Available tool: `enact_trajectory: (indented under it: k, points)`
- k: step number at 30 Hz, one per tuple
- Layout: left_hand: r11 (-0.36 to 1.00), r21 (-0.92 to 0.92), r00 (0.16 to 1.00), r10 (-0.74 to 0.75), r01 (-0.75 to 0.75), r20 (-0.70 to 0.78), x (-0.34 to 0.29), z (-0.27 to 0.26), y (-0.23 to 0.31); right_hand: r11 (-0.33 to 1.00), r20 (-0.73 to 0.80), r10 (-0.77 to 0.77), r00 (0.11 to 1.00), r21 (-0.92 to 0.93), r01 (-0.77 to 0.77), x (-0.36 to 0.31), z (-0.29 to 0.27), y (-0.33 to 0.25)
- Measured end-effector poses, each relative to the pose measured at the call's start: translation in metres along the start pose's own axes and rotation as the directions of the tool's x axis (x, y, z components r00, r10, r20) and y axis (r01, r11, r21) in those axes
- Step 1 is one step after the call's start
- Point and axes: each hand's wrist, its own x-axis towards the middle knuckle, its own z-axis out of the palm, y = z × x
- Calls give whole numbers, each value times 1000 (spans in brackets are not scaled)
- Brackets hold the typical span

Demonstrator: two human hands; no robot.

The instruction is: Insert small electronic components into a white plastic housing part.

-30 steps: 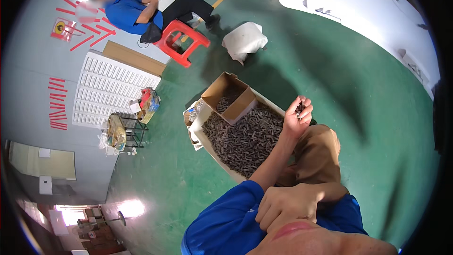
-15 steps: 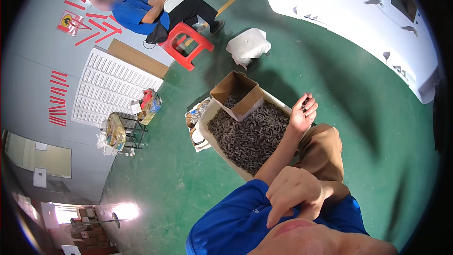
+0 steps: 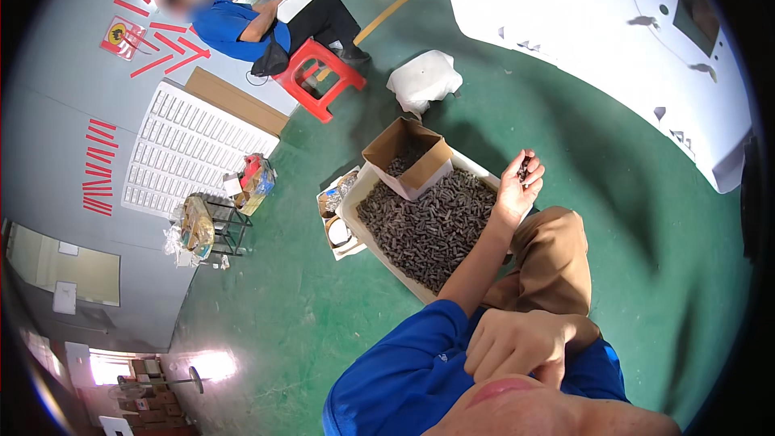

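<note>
My left hand [image 3: 518,183] is raised palm up at the right side of a large pale bin [image 3: 353,224]. Its fingers are curled around a few small dark grey pieces [image 3: 524,168]. Many similar short, rod-like grey pieces [image 3: 428,230] fill the bin. An open cardboard box [image 3: 426,173] stands on them at the bin's far end, with more pieces inside. My right hand [image 3: 517,345] is held close in front of my upper body, its fingers bent and closed. What it may hold is hidden.
A small open carton [image 3: 349,249] stands left of the bin. Beyond lie a white-covered bundle [image 3: 424,79] and a red stool [image 3: 319,81] with a seated person [image 3: 242,28] holding a white tray [image 3: 296,2]. White machinery [image 3: 581,24] fills the upper right.
My right hand has turned and moved slightly down and right, its fingers now more curled. My left hand has shifted slightly and still holds the grey pieces.
</note>
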Motion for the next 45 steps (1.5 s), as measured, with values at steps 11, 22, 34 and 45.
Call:
enact_trajectory:
  k: [11, 22, 34, 45]
  points:
    - [1000, 21, 999, -19, 20, -29, 0, -6, 4, 896, -229, 391, 892, -128, -425, -19, -10, 14]
    - [968, 249, 997, -10, 27, -72, -2, 2, -1, 706, -860, 363, 359, 1, -709, -107, -59, 31]
    - [935, 325, 990, 142, -139, 15, 0, -11, 0, 918, -975, 221, 34, 196, -345, -161, -93, 41]
    - [930, 352, 991, 126, -103, -45, -4, -5, -3, 935, -987, 160, 13, 147, -324, -168, -92, 43]
